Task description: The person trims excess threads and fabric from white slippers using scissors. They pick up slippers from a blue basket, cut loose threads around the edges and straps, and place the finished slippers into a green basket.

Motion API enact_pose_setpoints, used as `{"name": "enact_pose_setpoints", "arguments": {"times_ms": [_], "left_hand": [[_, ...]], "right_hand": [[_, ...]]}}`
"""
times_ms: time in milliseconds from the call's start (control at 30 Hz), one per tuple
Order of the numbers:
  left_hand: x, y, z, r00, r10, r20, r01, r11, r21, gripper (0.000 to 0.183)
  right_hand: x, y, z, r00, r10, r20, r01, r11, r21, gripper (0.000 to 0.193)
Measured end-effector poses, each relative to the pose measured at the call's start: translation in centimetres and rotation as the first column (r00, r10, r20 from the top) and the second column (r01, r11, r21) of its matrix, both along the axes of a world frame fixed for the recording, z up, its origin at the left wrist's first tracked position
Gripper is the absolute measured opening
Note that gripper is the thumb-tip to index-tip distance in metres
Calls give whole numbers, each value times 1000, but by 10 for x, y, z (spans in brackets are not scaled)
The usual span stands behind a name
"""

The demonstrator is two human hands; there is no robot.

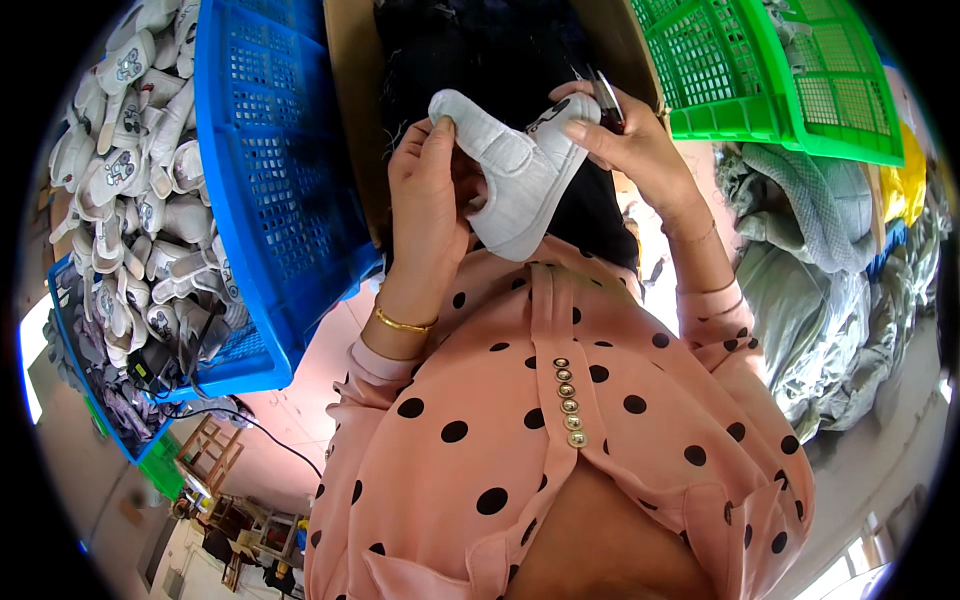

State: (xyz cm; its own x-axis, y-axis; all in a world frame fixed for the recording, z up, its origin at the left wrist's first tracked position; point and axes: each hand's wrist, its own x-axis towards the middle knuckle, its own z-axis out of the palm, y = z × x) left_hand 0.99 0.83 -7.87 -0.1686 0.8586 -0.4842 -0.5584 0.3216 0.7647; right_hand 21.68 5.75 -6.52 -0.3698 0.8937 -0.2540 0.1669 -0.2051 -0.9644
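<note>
A small white cloth shoe (520, 185), with a broad strap and a dark printed motif near its right end, is stretched between my hands above my lap. My left hand (432, 180) pinches the strap's end between thumb and fingers; some of those fingers are hidden behind the cloth. On the other side, my right hand (640, 140) grips the shoe's right end, thumb in front. A small pair of thread snips (606, 100), with pointed metal blades, is also tucked in my right hand, blades pointing up. The snips' handles are partly hidden.
At left, a blue plastic crate (280, 180) borders a heap of similar white shoes (130, 190). A cardboard box (356, 90) with dark cloth is in front of me. Green crates (740, 120) stand at right, above grey fabric (810, 310). A black cable (260, 425) hangs at lower left.
</note>
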Motion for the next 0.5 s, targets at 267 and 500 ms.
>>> {"name": "enact_pose_setpoints", "arguments": {"times_ms": [267, 500], "left_hand": [[2, -17, -33, 248, 138, -959, 511, 823, 250, 47], [-2, -9, -33, 58, 170, -984, 756, 636, 155, 16]], "right_hand": [[6, -12, -46, 1000, 7, 3, -6, 983, -183, 35], [3, -7, -54, 997, 24, 70, -17, 995, -103, 35]]}}
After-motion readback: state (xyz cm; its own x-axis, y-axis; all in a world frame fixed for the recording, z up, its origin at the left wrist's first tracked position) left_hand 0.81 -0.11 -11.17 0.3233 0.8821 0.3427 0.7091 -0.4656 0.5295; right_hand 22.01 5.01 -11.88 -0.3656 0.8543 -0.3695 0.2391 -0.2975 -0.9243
